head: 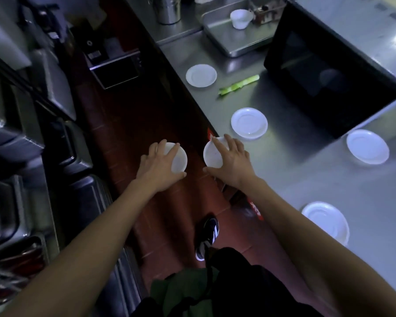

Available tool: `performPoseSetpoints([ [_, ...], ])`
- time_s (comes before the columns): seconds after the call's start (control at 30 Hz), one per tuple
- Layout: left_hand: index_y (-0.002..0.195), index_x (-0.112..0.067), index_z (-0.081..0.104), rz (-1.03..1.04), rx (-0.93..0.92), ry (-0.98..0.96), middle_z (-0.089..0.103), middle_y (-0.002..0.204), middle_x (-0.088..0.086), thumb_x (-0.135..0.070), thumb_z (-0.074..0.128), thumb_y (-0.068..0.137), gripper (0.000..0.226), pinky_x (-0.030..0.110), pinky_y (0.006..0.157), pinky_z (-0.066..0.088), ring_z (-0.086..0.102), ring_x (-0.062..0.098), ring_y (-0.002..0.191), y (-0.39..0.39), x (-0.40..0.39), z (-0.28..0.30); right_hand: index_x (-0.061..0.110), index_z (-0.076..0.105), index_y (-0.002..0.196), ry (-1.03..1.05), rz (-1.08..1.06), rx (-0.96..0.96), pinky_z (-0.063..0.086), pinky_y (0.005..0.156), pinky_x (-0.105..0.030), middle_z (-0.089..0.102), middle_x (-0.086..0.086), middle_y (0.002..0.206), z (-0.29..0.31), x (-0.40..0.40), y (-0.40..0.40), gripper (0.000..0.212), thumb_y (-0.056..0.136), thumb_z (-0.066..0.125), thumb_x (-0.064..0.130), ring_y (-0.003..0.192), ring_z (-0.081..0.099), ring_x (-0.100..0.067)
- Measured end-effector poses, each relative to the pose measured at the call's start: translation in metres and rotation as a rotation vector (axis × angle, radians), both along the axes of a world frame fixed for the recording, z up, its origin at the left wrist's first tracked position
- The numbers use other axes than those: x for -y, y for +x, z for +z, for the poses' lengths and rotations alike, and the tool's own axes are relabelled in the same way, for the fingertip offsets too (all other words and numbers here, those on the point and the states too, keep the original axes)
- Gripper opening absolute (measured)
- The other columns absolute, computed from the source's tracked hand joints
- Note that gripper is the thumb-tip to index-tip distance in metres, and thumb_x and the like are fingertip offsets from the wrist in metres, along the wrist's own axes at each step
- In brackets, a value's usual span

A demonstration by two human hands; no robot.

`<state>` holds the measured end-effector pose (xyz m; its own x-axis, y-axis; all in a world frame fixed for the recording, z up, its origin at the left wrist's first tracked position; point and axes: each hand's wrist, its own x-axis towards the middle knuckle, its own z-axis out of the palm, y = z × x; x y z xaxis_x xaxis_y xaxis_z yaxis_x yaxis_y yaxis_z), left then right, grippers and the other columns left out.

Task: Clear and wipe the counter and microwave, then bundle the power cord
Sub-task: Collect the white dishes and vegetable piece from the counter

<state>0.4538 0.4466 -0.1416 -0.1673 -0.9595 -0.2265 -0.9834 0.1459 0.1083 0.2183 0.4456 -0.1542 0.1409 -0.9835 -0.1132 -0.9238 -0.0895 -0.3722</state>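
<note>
Each hand grips a small round white saucer from above, fingers spread over the rim: the left hand [159,165] holds its saucer [177,160] out over the red tiled floor [128,133], the right hand [232,161] holds the other saucer [212,154] at the edge of the smooth steel counter [295,156]. Just beyond the right hand lies another white saucer [249,123], farther on a green vegetable strip [239,84] and a fourth saucer [201,75]. To its right stands the black microwave [329,81], with two more saucers [367,146] [325,219] on the counter nearby.
</note>
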Motion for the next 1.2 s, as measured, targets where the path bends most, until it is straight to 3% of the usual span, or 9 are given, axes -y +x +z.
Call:
performPoseSetpoints([
  [0.23, 0.155, -0.033, 0.016, 0.084, 0.021, -0.03, 0.011, 0.161, 0.006, -0.069, 0.063, 0.078, 0.097, 0.056, 0.108, 0.033, 0.014, 0.03, 0.145, 0.028, 0.064, 0.012, 0.033, 0.023, 0.155, -0.003, 0.09, 0.026, 0.03, 0.111, -0.055, 0.017, -0.009, 0.163, 0.004, 0.094, 0.034, 0.101, 0.073, 0.072, 0.064, 0.146, 0.018, -0.035],
  [0.77, 0.155, -0.031, 0.017, 0.185, -0.069, 0.004, 0.012, 0.161, 0.006, -0.068, 0.064, 0.078, 0.098, 0.056, 0.106, 0.036, 0.016, 0.031, 0.145, 0.106, 0.175, -0.011, 0.033, 0.035, 0.148, -0.06, 0.208, 0.078, 0.037, 0.107, -0.055, 0.026, -0.006, 0.159, -0.001, 0.209, 0.114, 0.091, 0.071, 0.072, 0.065, 0.141, 0.025, -0.032],
  [1.0, 0.154, -0.035, 0.014, 0.114, -0.114, -0.033, 0.008, 0.162, 0.005, -0.068, 0.064, 0.077, 0.098, 0.057, 0.108, 0.032, 0.01, 0.031, 0.146, 0.151, 0.283, -0.006, 0.033, 0.04, 0.147, -0.126, 0.13, 0.075, 0.039, 0.104, -0.052, 0.031, -0.004, 0.157, 0.017, 0.296, 0.163, 0.088, 0.071, 0.076, 0.06, 0.139, 0.03, -0.033],
  [1.2, 0.154, -0.035, 0.016, 0.067, -0.134, -0.045, 0.007, 0.161, 0.004, -0.066, 0.065, 0.077, 0.097, 0.055, 0.109, 0.031, 0.009, 0.03, 0.146, 0.187, 0.358, 0.009, 0.034, 0.038, 0.148, -0.098, 0.037, -0.033, 0.037, 0.105, -0.053, 0.027, -0.004, 0.159, 0.036, 0.359, 0.19, 0.087, 0.073, 0.074, 0.061, 0.142, 0.025, -0.033],
])
